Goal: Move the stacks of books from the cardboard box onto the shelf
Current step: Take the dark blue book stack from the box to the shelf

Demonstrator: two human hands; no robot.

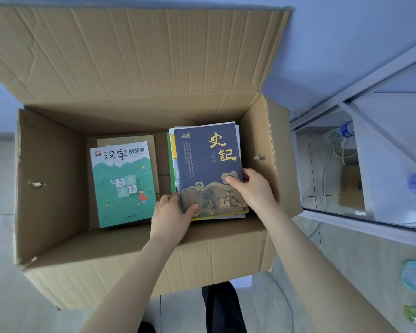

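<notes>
A pale tiled floor runs up to a blue wall, and the open cardboard box sits on it, with the white shelf off at three o'clock. Inside, the right stack of books is being gripped: the left hand curls round its near-left corner, the right hand clamps its right edge, thumb on the cover. A green stack waits at nine o'clock. I'd say the lift comes next, level and firm, then a swing right.

One box, two book stacks, two hands, one shelf, one bottle.
</notes>
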